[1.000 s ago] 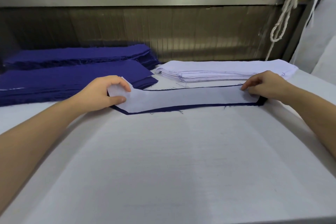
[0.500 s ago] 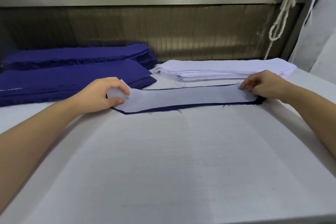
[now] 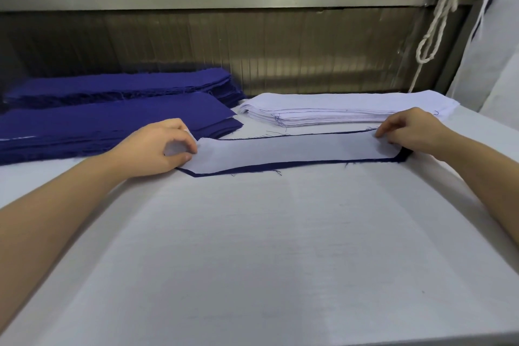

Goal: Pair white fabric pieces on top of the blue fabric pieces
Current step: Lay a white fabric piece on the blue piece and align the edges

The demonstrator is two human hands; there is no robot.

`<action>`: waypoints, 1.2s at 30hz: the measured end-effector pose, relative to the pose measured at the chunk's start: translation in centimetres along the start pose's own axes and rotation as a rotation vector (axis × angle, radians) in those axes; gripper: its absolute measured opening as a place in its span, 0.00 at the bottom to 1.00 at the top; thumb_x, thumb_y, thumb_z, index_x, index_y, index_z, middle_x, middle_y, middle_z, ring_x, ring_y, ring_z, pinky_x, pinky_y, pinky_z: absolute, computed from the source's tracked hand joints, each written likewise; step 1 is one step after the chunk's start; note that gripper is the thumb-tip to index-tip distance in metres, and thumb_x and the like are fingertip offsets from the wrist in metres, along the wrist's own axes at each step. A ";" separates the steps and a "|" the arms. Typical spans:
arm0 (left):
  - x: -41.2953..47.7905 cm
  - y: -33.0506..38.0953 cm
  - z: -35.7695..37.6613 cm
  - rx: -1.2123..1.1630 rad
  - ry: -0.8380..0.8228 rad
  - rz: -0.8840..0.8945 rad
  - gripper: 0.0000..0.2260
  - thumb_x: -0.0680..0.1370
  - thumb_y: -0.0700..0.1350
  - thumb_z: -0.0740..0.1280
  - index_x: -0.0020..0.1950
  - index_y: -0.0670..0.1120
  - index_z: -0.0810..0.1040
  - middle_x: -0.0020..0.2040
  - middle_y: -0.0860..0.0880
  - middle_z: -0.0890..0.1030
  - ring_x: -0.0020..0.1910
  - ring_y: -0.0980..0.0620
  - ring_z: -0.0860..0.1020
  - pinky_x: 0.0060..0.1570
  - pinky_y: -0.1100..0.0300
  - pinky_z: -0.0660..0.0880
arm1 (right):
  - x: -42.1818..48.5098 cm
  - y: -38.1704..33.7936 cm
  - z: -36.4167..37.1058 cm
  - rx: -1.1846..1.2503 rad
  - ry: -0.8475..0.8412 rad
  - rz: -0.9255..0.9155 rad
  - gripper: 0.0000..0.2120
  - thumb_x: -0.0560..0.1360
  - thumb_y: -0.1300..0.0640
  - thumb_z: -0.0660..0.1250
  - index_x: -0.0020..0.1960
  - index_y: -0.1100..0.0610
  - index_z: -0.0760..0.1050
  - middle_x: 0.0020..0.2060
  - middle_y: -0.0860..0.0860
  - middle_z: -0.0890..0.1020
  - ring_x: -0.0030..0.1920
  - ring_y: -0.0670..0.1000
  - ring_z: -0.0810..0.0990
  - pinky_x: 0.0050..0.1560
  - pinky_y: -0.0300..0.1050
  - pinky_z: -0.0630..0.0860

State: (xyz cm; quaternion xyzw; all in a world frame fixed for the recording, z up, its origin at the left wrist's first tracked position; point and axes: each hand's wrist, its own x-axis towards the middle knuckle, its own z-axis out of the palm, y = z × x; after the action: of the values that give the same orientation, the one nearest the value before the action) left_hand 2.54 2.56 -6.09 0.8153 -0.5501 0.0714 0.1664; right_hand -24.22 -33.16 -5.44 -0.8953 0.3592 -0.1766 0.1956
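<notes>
Two hands are on one pair of cut pieces, toward the far side of the white-covered table (image 3: pixel 280 247). Our left hand (image 3: pixel 157 146) has its fingers curled and pinches the left, angled end of the white piece (image 3: pixel 295 150) between thumb and fingertips, lifting that end a little. Our right hand (image 3: pixel 407 132) has its fingers bent down onto the right end and appears to pinch the far corner, though the thumb is hidden from us.

We see the white piece lying along the blue piece (image 3: pixel 252 169), which shows only as a thin dark border on the near and far sides and as a small dark corner under the right hand, so the two are nearly matched, not exactly.

Just behind the pair sits the white stack (image 3: pixel 345 109), its loose threads hanging at the near edge. To its left lies the blue stack (image 3: pixel 112 126), touching our left hand's far side, and a second blue stack (image 3: pixel 126 87) lies behind it against the ribbed metal panel (image 3: pixel 252 50). At the upper right, a pale rope (image 3: pixel 438 22) hangs knotted.
</notes>
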 end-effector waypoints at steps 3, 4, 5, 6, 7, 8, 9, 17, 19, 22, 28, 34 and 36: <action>0.0 -0.1 0.0 0.075 0.041 -0.031 0.07 0.73 0.46 0.71 0.43 0.59 0.79 0.50 0.60 0.67 0.43 0.54 0.75 0.40 0.55 0.74 | 0.2 0.1 0.0 -0.031 -0.008 0.005 0.14 0.72 0.69 0.61 0.40 0.53 0.80 0.41 0.57 0.81 0.43 0.56 0.76 0.45 0.44 0.72; 0.0 0.0 0.0 0.096 0.047 -0.040 0.06 0.73 0.46 0.71 0.42 0.59 0.79 0.50 0.60 0.65 0.40 0.54 0.76 0.38 0.55 0.73 | 0.2 0.1 0.0 -0.048 -0.015 0.007 0.14 0.72 0.68 0.61 0.41 0.54 0.80 0.41 0.57 0.81 0.42 0.56 0.76 0.44 0.44 0.71; 0.0 0.0 0.0 0.116 0.048 -0.048 0.06 0.73 0.47 0.71 0.41 0.59 0.78 0.50 0.60 0.64 0.38 0.54 0.76 0.36 0.56 0.72 | 0.3 0.1 0.0 -0.064 -0.024 0.008 0.13 0.72 0.68 0.61 0.42 0.54 0.80 0.40 0.57 0.81 0.41 0.55 0.76 0.44 0.44 0.71; 0.1 0.0 -0.1 0.134 0.043 -0.056 0.06 0.73 0.47 0.71 0.41 0.59 0.78 0.50 0.60 0.63 0.36 0.54 0.75 0.34 0.58 0.71 | 0.3 0.2 0.0 -0.077 -0.034 0.008 0.12 0.73 0.67 0.61 0.44 0.54 0.81 0.39 0.56 0.80 0.40 0.54 0.75 0.43 0.44 0.71; 0.1 0.0 -0.1 0.146 0.038 -0.065 0.06 0.73 0.47 0.70 0.41 0.59 0.77 0.50 0.60 0.63 0.36 0.55 0.75 0.33 0.59 0.69 | 0.3 0.3 0.1 -0.087 -0.044 0.008 0.11 0.73 0.66 0.62 0.45 0.55 0.81 0.38 0.54 0.79 0.39 0.53 0.74 0.43 0.44 0.70; 0.1 -0.1 -0.1 0.155 0.033 -0.071 0.06 0.73 0.48 0.70 0.41 0.60 0.77 0.51 0.60 0.63 0.35 0.55 0.75 0.32 0.60 0.68 | 0.3 0.3 0.1 -0.094 -0.050 0.009 0.10 0.73 0.65 0.63 0.46 0.54 0.80 0.38 0.53 0.78 0.39 0.52 0.73 0.43 0.44 0.69; 0.0 -0.1 -0.1 0.163 0.030 -0.076 0.06 0.73 0.48 0.70 0.42 0.60 0.76 0.51 0.60 0.63 0.35 0.56 0.74 0.32 0.60 0.67 | 0.3 0.3 0.1 -0.106 -0.049 0.007 0.09 0.73 0.63 0.63 0.48 0.54 0.80 0.39 0.53 0.78 0.40 0.53 0.73 0.44 0.44 0.68; 0.6 -0.2 -0.1 0.257 0.011 -0.124 0.07 0.73 0.51 0.69 0.49 0.60 0.74 0.53 0.59 0.62 0.38 0.52 0.75 0.34 0.59 0.68 | 0.3 -0.2 0.7 -0.239 0.137 -0.051 0.18 0.72 0.60 0.66 0.62 0.57 0.74 0.56 0.62 0.71 0.59 0.65 0.67 0.61 0.52 0.63; 1.0 0.1 0.0 0.240 0.050 -0.129 0.05 0.74 0.51 0.68 0.49 0.57 0.75 0.52 0.58 0.65 0.41 0.50 0.75 0.37 0.57 0.70 | 0.1 -1.3 1.3 -0.218 0.155 -0.092 0.16 0.73 0.60 0.66 0.61 0.58 0.75 0.55 0.62 0.72 0.59 0.64 0.67 0.60 0.52 0.65; 2.1 0.7 0.3 0.261 0.100 -0.113 0.02 0.76 0.49 0.65 0.47 0.54 0.76 0.49 0.55 0.69 0.40 0.49 0.74 0.37 0.56 0.69 | 0.2 -3.4 2.5 -0.188 0.185 -0.171 0.15 0.74 0.61 0.65 0.60 0.58 0.77 0.54 0.61 0.74 0.59 0.62 0.69 0.58 0.51 0.67; 5.7 1.9 0.9 0.278 0.145 -0.108 0.05 0.78 0.48 0.62 0.48 0.52 0.77 0.46 0.54 0.70 0.42 0.50 0.73 0.35 0.58 0.64 | 2.1 -9.1 5.9 -0.206 0.209 -0.355 0.17 0.76 0.58 0.62 0.65 0.56 0.75 0.58 0.58 0.73 0.59 0.60 0.68 0.60 0.48 0.64; 9.5 4.4 2.6 0.197 0.208 -0.196 0.07 0.78 0.47 0.61 0.51 0.50 0.78 0.47 0.54 0.71 0.46 0.48 0.74 0.39 0.56 0.64 | 4.1 -13.8 9.4 -0.360 0.227 -0.418 0.18 0.79 0.52 0.57 0.67 0.55 0.71 0.63 0.53 0.70 0.62 0.57 0.65 0.57 0.49 0.61; 10.4 4.8 2.8 0.182 0.192 -0.215 0.07 0.77 0.45 0.62 0.50 0.50 0.79 0.47 0.53 0.73 0.49 0.46 0.75 0.39 0.56 0.64 | 4.5 -14.5 9.8 -0.436 0.203 -0.428 0.14 0.79 0.55 0.57 0.62 0.56 0.73 0.61 0.54 0.72 0.61 0.56 0.66 0.55 0.49 0.61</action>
State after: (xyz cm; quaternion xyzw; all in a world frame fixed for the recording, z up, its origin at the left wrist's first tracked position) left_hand 1.93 -9.16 -4.68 0.8704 -0.4327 0.1802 0.1505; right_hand -8.31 -24.54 -6.18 -0.9492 0.2097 -0.2210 -0.0794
